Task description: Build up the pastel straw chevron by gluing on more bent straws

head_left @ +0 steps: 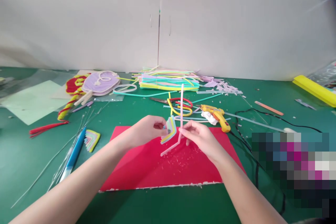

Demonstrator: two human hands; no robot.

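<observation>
Grasps a bent, pastel-striped fuzzy-stem piece (172,131) in the left hand (151,127). Pinches a bent pale-pink fuzzy stem (182,106) in the right hand (198,135), just beside the striped piece. Holds both over a red sheet (157,171) on the green surface (162,208), with a yellow glue gun (217,113) near the sheet's far edge.

We've got bright, fairly even light, probably from overhead, and the pale panels (78,17) look kinda washed out. Soft shadow on the red mat (141,168), smeary stretched edges, dark top-right corner, chunky pixelation lower right.
</observation>
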